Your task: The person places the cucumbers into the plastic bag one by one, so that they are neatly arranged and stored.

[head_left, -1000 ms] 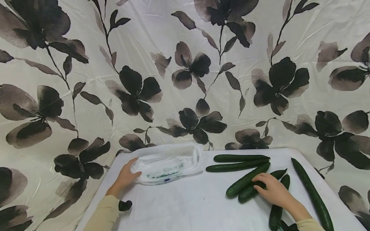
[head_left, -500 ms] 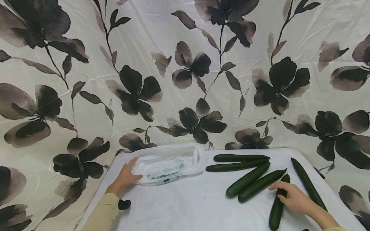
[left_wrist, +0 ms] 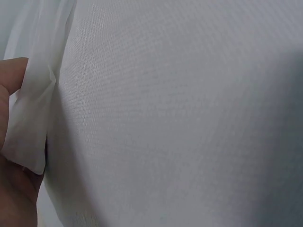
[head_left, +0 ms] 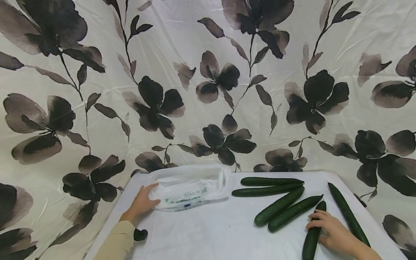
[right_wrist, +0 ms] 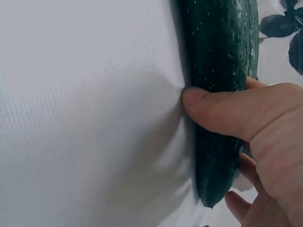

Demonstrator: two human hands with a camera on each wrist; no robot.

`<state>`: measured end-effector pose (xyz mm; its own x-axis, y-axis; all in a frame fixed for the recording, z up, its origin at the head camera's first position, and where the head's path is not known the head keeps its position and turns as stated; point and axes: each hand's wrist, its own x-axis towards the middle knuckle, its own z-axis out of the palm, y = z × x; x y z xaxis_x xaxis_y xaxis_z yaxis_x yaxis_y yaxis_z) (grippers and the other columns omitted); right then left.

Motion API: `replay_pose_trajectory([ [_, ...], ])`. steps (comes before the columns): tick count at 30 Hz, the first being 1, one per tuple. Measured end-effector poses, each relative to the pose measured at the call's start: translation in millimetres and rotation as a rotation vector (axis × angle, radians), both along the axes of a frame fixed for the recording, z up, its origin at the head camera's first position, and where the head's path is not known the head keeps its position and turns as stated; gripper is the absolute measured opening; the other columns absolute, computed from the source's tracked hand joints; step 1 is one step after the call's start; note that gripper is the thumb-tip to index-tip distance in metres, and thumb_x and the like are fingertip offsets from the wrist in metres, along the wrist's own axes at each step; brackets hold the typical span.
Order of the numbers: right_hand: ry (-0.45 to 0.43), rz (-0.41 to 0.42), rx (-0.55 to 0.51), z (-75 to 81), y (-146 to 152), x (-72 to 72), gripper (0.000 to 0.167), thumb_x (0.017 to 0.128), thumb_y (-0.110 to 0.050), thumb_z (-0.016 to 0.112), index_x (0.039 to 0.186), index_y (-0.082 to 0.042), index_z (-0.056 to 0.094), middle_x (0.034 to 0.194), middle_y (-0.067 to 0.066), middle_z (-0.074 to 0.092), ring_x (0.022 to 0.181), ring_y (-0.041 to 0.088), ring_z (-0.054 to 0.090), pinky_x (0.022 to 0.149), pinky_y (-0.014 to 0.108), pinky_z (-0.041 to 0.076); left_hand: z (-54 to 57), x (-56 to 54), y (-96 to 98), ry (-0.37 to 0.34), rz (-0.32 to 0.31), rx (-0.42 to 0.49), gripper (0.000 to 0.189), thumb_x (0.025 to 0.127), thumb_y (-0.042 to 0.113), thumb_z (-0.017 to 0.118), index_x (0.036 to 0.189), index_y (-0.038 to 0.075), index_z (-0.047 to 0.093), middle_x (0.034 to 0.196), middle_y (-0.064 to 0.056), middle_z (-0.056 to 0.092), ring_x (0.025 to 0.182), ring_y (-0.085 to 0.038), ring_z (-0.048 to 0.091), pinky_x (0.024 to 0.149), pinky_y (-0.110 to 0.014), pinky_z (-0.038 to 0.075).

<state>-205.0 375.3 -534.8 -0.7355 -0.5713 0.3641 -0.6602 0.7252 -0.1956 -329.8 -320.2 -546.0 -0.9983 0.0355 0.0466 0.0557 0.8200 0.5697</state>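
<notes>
A white translucent plastic bag [head_left: 191, 187] with green print lies at the back left of the table. My left hand [head_left: 143, 202] holds its left end, with thumb and fingers around the edge; in the left wrist view, thin film [left_wrist: 35, 109] of the bag passes between them. On the right, my right hand [head_left: 334, 231] grips a dark green cucumber [head_left: 311, 242] that points away from me. The right wrist view shows the thumb [right_wrist: 222, 109] along one side of this cucumber [right_wrist: 218, 52], fingers on the other side, partly hidden. The cucumber lies against the white cloth.
Two cucumbers [head_left: 266, 190] lie nearly sideways beyond the bag's right end. Two more [head_left: 292, 213] slant in front of them. Another long cucumber [head_left: 347, 213] lies near the right table edge. A floral cloth [head_left: 227, 90] hangs behind the white-covered table [head_left: 201, 234].
The right hand has left the slanted cucumbers, moved right and closed its fingers around the cucumber beside them. The left hand stays at the bag's end.
</notes>
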Motion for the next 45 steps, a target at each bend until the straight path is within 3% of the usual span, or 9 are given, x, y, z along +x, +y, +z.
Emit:
replay_pose_trajectory([
  [3,-0.009,0.007,0.01,2.0,-5,-2.5,0.051,0.054,-0.011,0.089,0.095,-0.035,0.07,0.103,-0.004,0.061,0.099,0.034,0.056,0.072,0.059,0.045,-1.4,-2.8,-0.9,-0.035,0.018,-0.013,0.084,0.079,0.026,0.079,0.148,0.005,0.036,0.149,-0.034,0.028,0.136,-0.058,0.013,0.103,-0.072,0.019],
  [8,-0.073,0.04,-0.01,6.0,-15,-7.8,0.041,0.063,-0.027,0.087,0.101,-0.034,0.071,0.1,-0.017,0.055,0.092,0.01,0.052,0.075,0.048,0.037,0.9,-6.0,-1.1,-0.069,0.04,-0.007,0.097,0.076,0.033,0.082,0.151,0.005,0.028,0.148,-0.033,0.029,0.134,-0.056,0.024,0.104,-0.069,0.024],
  [10,-0.118,0.082,-0.048,7.3,-18,-10.5,0.037,0.069,-0.032,0.085,0.103,-0.03,0.071,0.098,-0.019,0.055,0.088,0.005,0.052,0.074,0.043,0.04,2.6,-7.0,-0.5,-0.081,0.045,0.007,0.102,0.073,0.036,0.084,0.152,0.005,0.026,0.148,-0.034,0.028,0.132,-0.056,0.028,0.103,-0.069,0.026],
  [14,-0.224,0.184,-0.139,8.1,-25,-14.3,0.032,0.079,-0.035,0.078,0.109,-0.023,0.071,0.099,-0.018,0.059,0.087,0.004,0.055,0.067,0.031,0.047,4.3,-8.8,0.5,-0.1,0.052,0.03,0.111,0.069,0.04,0.086,0.153,0.005,0.022,0.15,-0.034,0.023,0.133,-0.056,0.025,0.104,-0.069,0.024],
  [20,-0.389,0.296,-0.266,6.8,-40,-17.4,0.032,0.086,-0.025,0.073,0.117,-0.016,0.068,0.106,-0.012,0.063,0.093,0.007,0.058,0.073,0.027,0.05,3.6,-9.4,-0.8,-0.104,0.064,0.039,0.114,0.068,0.039,0.087,0.154,0.006,0.019,0.151,-0.033,0.02,0.133,-0.057,0.023,0.103,-0.07,0.023],
  [26,-0.373,0.35,-0.336,8.8,-63,-8.8,0.037,0.088,-0.013,0.071,0.123,-0.007,0.064,0.108,-0.009,0.063,0.091,0.006,0.059,0.072,0.023,0.051,2.8,-9.6,0.3,-0.094,0.068,0.067,0.112,0.069,0.037,0.086,0.154,0.006,0.019,0.153,-0.032,0.018,0.135,-0.057,0.02,0.104,-0.07,0.021],
  [32,-0.448,0.354,-0.325,15.6,-90,3.4,0.039,0.095,-0.013,0.063,0.133,-0.006,0.057,0.106,-0.009,0.055,0.084,0.002,0.049,0.063,0.02,0.044,-1.2,-6.2,6.2,-0.093,0.072,0.086,0.111,0.068,0.033,0.087,0.153,0.007,0.021,0.154,-0.031,0.018,0.136,-0.057,0.015,0.105,-0.071,0.018],
  [40,-0.371,0.38,-0.288,31.2,-138,6.3,0.038,0.097,-0.02,0.06,0.134,-0.02,0.057,0.109,-0.012,0.054,0.087,0.002,0.05,0.069,0.02,0.046,-8.2,0.1,7.5,-0.074,0.093,0.075,0.111,0.067,0.031,0.088,0.153,0.007,0.022,0.149,-0.029,0.029,0.13,-0.053,0.034,0.102,-0.069,0.027],
  [45,-0.181,0.435,-0.307,43.6,-171,-0.5,0.045,0.087,-0.014,0.072,0.129,-0.022,0.06,0.109,-0.011,0.057,0.09,0.004,0.055,0.072,0.019,0.049,-8.6,4.4,13.5,-0.054,0.09,0.097,0.11,0.067,0.025,0.088,0.152,0.006,0.022,0.149,-0.029,0.029,0.132,-0.053,0.031,0.104,-0.069,0.025],
])
